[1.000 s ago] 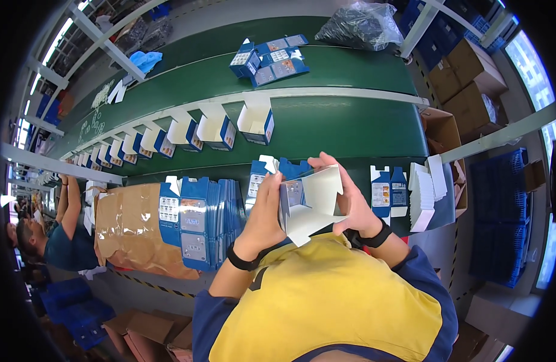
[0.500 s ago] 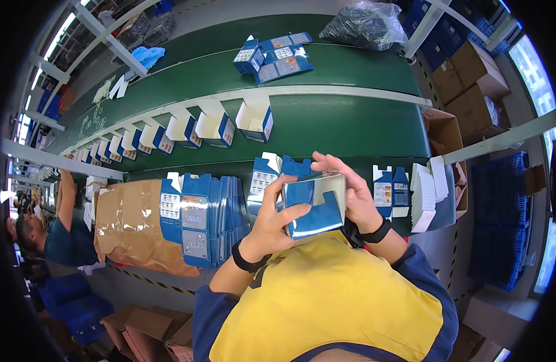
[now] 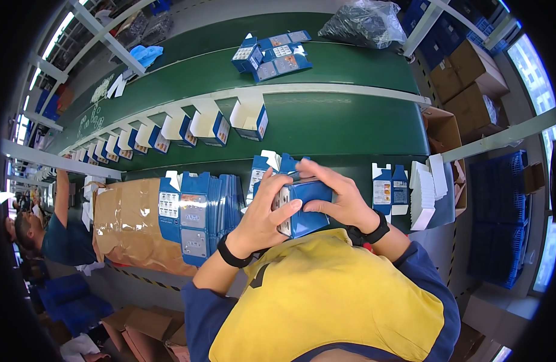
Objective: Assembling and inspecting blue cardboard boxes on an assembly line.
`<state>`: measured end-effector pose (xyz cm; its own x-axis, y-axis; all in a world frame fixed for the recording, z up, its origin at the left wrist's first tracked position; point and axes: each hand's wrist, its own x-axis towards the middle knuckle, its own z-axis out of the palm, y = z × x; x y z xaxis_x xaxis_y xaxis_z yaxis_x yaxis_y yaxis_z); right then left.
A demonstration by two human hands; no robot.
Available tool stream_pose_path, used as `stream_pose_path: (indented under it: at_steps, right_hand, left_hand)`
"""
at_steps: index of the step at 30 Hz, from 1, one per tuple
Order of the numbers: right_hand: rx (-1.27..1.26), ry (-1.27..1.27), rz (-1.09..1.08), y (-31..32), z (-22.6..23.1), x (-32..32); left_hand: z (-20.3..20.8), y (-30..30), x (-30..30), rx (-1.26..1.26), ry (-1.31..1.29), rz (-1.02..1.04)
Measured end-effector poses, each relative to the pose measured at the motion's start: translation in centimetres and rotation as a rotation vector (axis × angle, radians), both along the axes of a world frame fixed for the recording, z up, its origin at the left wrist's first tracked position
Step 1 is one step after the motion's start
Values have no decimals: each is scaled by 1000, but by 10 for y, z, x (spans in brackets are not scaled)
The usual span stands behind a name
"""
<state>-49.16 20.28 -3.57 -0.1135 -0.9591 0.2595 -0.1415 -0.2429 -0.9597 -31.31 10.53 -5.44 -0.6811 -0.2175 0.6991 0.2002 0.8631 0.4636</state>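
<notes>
Just in front of my chest, a small blue carton (image 3: 312, 221) is held between both hands. My left hand (image 3: 258, 218) grips its left side, the thumb lying on the printed edge. My right hand (image 3: 350, 204) bends over the top and right side, its thumb pressed on the blue panel and its fingers reaching across the far edge. Fingers hide part of the far side. Flat printed carton blanks (image 3: 258, 175) lie on the table just beyond my left hand. Left of it stands a stack of folded-flat blue cartons (image 3: 196, 211).
Open-topped cartons (image 3: 249, 119) line the green belt (image 3: 344, 123). A brown paper-wrapped pack (image 3: 130, 220) lies left. Right are another flat carton (image 3: 390, 188) and white card pieces (image 3: 421, 202). A co-worker (image 3: 63, 235) reaches toward the belt at far left.
The carton has turned in my hands, and its blue panel now covers the pale opening seen before. My right hand has moved left over it. The carton row has shifted slightly left.
</notes>
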Motion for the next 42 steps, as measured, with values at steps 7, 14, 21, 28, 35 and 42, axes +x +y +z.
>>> stream_pose_path:
  at_steps: [7,14,21,28,35,42]
  right_hand:
    - [178,128,91,8,-9,15]
    - [235,154,211,1,0,5]
    - [211,-173,315,-10,-17,-18]
    - [142,-309,217,-7,-16,-11]
    - [665,-954,316,-7,-39,-36]
    - [224,-356,-89,-109,-85,-38]
  left_hand:
    - [-1,17,27,143,-280,-19]
    - [-4,35,28,235,-240,66]
    - [4,48,-2,239,-271,260]
    - [-52,69,-39,484,290,323]
    - [8,7,-12,-391,-117,-115]
    - [-80,-49,7,889,-432,526]
